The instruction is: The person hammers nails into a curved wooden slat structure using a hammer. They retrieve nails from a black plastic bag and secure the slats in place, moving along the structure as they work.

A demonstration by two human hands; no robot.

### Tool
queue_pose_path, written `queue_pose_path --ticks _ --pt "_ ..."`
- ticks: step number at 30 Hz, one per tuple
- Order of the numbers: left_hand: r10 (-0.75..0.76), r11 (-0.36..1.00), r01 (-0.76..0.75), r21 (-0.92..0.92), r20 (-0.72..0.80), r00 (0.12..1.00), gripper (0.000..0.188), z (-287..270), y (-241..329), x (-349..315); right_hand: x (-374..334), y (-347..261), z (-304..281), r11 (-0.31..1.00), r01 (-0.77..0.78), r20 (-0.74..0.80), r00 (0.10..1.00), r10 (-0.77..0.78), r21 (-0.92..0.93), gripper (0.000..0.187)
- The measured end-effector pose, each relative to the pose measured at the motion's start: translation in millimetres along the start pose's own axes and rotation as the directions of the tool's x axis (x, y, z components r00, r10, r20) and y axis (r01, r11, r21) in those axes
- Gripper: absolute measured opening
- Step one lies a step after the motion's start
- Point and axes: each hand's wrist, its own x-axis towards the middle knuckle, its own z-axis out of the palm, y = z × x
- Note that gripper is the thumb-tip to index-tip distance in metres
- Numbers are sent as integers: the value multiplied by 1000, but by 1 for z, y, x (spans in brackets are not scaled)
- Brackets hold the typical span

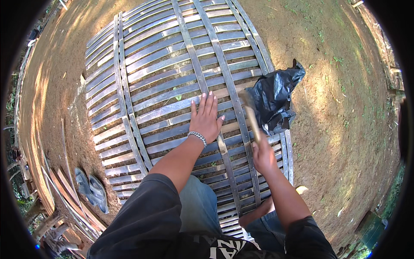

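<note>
My left hand (206, 118) lies flat on a large panel of split-bamboo or wooden slats (157, 105), its fingers stretched out over a lengthwise batten (189, 47). A chain bracelet circles that wrist. On the right, my right hand (264, 156) is wrapped round the pale handle of what looks like a hammer (252, 118). Its far end is smeared by motion over another batten (229, 84). Just beyond the tool, a crumpled black plastic bag (274, 97) rests on the panel's right edge. Whatever is inside it is hidden.
The slatted panel lies on bare brown earth (327, 142), and I am crouched over its near end. A pair of dark sandals (91, 190) sits to the left. Long thin strips (71, 196) lie beside them. A green object (371, 228) stands at the lower right.
</note>
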Motion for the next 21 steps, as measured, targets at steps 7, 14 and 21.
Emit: queue_pose_path --ticks 7,14,21 --pt "-22 1000 22 -8 34 999 72 -6 -5 -5 0 -31 -13 974 175 -152 976 -153 142 45" --pt "6 1000 -6 -6 -10 1000 72 -2 -3 2 11 0 1 998 41 25 999 -40 -38 43" --pt "-10 1000 11 -19 24 1000 71 -4 -4 -8 -5 -1 2 967 248 -161 958 -236 58 45"
